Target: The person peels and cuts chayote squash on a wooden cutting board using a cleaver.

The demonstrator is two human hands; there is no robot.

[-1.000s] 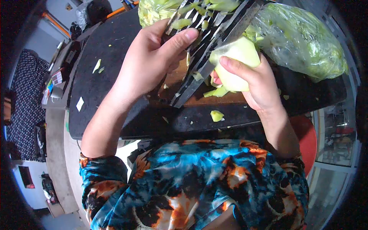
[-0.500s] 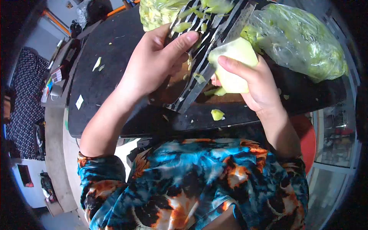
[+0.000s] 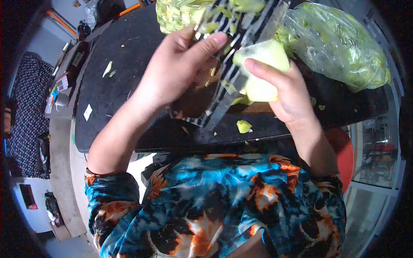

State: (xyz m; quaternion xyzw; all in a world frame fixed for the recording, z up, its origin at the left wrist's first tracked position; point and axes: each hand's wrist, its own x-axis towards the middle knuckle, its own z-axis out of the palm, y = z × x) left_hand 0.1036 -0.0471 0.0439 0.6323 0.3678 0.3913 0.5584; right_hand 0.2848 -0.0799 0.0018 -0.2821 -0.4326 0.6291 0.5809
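Note:
My left hand (image 3: 183, 64) is closed round the near side of a long, clear panel with dark stripes (image 3: 241, 56), its thumb on top; motion blurs it and I cannot tell its exact kind. Pale green scraps (image 3: 208, 28) cling to the panel, which slants from upper right to lower left. In my right hand (image 3: 288, 88) is a smooth, pale green chunk of vegetable (image 3: 269, 56), thumb across its face and fingers mostly hidden behind. The chunk lies against the panel's right edge. Beneath them, a brown board (image 3: 254, 106) shows in part.
A clear bag of green pieces (image 3: 344, 47) lies at the right of the black table (image 3: 116, 94). Another bag of yellow-green shreds (image 3: 178, 15) stands at the back. A small green offcut (image 3: 244, 126) rests near the front edge. A red stool (image 3: 344, 155) is below, at right.
The striped panel has tilted slightly and looks more blurred. Both hands keep their grips, and the chunk has shifted only a little upward.

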